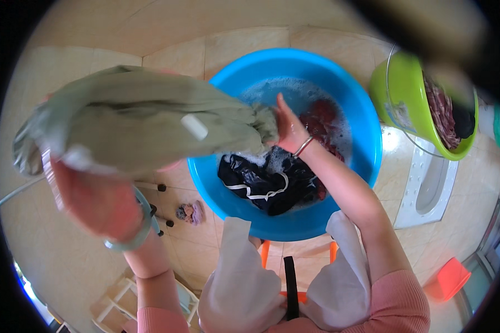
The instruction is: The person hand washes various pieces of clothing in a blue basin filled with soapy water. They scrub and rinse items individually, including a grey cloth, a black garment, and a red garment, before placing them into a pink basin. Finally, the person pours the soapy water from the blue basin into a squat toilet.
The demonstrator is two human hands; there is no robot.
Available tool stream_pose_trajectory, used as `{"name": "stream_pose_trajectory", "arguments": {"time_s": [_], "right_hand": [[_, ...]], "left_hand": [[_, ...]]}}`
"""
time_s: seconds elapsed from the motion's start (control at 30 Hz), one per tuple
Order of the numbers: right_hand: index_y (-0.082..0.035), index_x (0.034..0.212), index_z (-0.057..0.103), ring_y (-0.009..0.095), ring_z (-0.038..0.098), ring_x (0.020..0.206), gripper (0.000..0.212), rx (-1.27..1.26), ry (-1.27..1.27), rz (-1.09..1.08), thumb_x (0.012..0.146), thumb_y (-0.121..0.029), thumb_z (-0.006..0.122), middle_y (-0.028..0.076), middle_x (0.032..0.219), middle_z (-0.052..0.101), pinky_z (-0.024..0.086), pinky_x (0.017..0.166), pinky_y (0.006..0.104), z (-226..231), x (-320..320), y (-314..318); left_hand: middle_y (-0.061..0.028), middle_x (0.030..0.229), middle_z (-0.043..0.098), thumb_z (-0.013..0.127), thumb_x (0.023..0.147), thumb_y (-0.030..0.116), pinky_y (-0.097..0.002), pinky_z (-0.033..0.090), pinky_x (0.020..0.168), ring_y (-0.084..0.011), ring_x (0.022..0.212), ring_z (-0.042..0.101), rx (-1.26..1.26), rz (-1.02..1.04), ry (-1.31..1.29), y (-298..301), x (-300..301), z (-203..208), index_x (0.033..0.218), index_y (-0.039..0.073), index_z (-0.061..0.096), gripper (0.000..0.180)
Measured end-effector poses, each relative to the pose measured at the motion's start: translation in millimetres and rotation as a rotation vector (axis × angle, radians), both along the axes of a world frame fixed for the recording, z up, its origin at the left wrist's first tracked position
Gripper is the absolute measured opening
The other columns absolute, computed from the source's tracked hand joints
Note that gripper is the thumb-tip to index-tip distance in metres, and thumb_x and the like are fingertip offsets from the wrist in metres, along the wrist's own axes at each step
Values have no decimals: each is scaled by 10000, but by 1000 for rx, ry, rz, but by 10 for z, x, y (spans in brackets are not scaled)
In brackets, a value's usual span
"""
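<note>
A grey-green garment [144, 119] with a small white tag is stretched out between my hands, partly over the blue basin's left rim. My left hand [97, 197], blurred, grips the garment's far left end; most of its fingers are behind the cloth. At the other end, over the basin, my right hand [289, 126] closes around the bunched cloth with its thumb up. Below, the blue basin [366, 150] holds sudsy water, a black garment [250, 180] with a white cord and dark red cloth [322, 119].
To the right, a lime-green bucket [394, 105] with a wire handle holds more clothes. A white squat toilet [428, 183] is set in the tiled floor beside it. An orange-red container [449, 279] stands lower right. Small scrunched cloths [190, 212] lie left of the basin.
</note>
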State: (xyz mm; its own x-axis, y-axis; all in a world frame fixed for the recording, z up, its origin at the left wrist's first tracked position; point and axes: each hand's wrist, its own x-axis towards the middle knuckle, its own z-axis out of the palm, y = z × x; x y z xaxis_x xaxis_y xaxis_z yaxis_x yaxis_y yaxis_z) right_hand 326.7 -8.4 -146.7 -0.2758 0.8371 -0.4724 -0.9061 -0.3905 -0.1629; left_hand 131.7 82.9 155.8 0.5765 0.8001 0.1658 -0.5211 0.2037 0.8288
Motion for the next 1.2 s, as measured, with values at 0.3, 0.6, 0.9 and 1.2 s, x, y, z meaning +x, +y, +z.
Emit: {"name": "stream_pose_trajectory", "arguments": {"time_s": [0.3,0.6,0.9,1.2], "right_hand": [[-118,1159,619,282,610,1019,329,125,-2023,92,872,-269,678,144,1192,574,535,789,329,-196,536,56],[-44,1086,564,418,605,969,248,162,-2152,388,861,-138,610,200,1078,566,523,757,498,-842,402,83],[-96,878,583,253,629,794,174,704,-1846,124,842,-239,676,80,944,522,524,591,365,850,-658,-358],[-79,740,652,368,645,658,243,346,-1919,120,894,-236,550,157,725,641,530,567,433,35,-238,363]], "left_hand": [[-136,1243,562,620,883,5,-342,469,916,-207,1109,559,-70,365,903,-328,-146,-1644,1258,29,562,380],[-198,1334,522,522,984,410,-418,448,990,-287,1210,534,-723,-80,572,-725,294,-2307,1471,198,358,557],[-63,1236,605,466,1012,378,-341,489,921,-197,1095,590,-846,-30,391,-374,624,-2523,1260,14,548,448],[-68,1268,568,336,1032,269,-380,447,1000,-228,1162,553,-1143,242,89,-711,689,-3084,1263,97,501,332]]}}
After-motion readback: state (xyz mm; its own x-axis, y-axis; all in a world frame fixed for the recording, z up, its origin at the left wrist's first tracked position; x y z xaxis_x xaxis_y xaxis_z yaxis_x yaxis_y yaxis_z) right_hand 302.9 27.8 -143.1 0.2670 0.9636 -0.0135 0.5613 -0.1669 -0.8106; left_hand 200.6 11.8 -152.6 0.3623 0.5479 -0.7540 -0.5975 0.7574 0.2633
